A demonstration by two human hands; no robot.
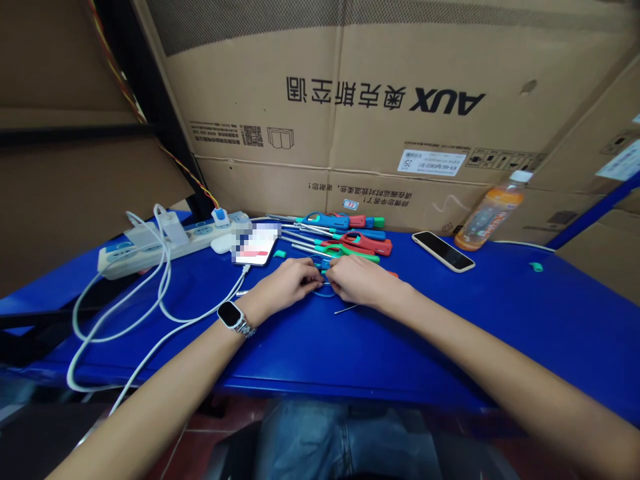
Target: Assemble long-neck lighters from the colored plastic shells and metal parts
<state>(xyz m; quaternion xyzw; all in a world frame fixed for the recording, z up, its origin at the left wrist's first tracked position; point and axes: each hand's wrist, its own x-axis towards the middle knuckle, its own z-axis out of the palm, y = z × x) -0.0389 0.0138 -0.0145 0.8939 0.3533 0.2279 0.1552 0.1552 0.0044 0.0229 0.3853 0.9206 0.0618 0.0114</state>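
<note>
1. Nearest: two bare forearms [165,383] reach in over the near edge of the blue table [300,353]; one wristwatch [229,315] sits on the left wrist.
2. By the far edge, toward the left corner: one power strip [200,235] carrying three plugs, with looped white cables [165,293] beside it.
3. One lit smartphone [257,245], cable attached; one small green piece [280,254] just right of it.
4. Left hand [295,280]: thumb and fingertips drawn together at one blue lighter part [321,263], mid-table; I cannot tell how firmly it grips.
5. At least five long-necked lighters [367,243] bunched toward the far edge, before one upside-down AUX carton [350,133], contents hidden.
6. Right hand [360,280]: fingers curled inward at the same part, its grip hidden; one thin rod [345,309] lies just nearer.
7. One dark-screened smartphone [443,251].
8. One white-capped bottle [490,217] of orange drink, toward the far right corner.
9. A second green piece [536,267], near the right edge.
</note>
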